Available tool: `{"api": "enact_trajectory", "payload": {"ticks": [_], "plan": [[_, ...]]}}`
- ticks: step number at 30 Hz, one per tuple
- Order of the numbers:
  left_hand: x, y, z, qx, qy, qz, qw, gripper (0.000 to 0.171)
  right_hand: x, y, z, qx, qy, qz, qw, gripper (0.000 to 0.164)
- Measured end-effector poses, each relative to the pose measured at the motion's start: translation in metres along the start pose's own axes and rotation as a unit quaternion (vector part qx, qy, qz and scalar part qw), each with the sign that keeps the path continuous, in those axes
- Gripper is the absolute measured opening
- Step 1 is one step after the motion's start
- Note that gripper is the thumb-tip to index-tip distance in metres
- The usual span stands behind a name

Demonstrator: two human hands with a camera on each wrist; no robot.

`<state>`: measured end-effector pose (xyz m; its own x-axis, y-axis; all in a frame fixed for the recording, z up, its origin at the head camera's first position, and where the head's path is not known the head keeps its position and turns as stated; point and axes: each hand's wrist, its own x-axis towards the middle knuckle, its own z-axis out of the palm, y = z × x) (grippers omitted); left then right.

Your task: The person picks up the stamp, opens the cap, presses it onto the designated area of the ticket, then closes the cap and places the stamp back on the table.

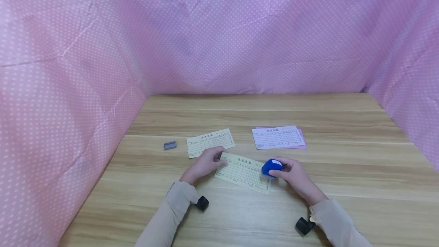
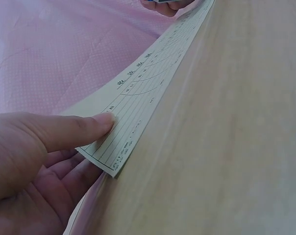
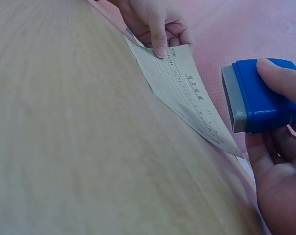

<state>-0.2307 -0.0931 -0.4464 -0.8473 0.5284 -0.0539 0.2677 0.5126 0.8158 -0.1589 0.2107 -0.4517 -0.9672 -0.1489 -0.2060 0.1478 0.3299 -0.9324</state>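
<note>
A pale yellow-green printed form (image 1: pixel 241 171) is pinched at its left end by my left hand (image 1: pixel 207 163), thumb on top and fingers beneath. In the left wrist view, the form (image 2: pixel 138 93) slants away from the thumb. My right hand (image 1: pixel 295 174) grips a blue stamp (image 1: pixel 272 167) between thumb and fingers, over the right end of the form. In the right wrist view, the grey base of the stamp (image 3: pixel 268 95) faces left, apart from the paper. Whether the form lies fully flat on the table is hard to tell.
Behind my left hand lies another cream form (image 1: pixel 210 143), with a small grey-blue stamp cap (image 1: pixel 169 145) to its left. A white form (image 1: pixel 277 137) overlaps a pink sheet (image 1: pixel 302 144) at the back right. Pink dotted cloth (image 1: pixel 240 33) surrounds the wooden table (image 1: pixel 343 132).
</note>
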Motion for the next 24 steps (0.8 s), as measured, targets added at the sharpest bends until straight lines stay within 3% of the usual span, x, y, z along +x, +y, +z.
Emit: {"api": "enact_trajectory", "payload": {"ticks": [24], "plan": [[0.0028,0.0005,-0.0004,-0.029,0.026,-0.008,0.9992,0.019,0.0001,-0.0001,-0.0006,0.002,0.0,0.001,1.0,0.053]]}}
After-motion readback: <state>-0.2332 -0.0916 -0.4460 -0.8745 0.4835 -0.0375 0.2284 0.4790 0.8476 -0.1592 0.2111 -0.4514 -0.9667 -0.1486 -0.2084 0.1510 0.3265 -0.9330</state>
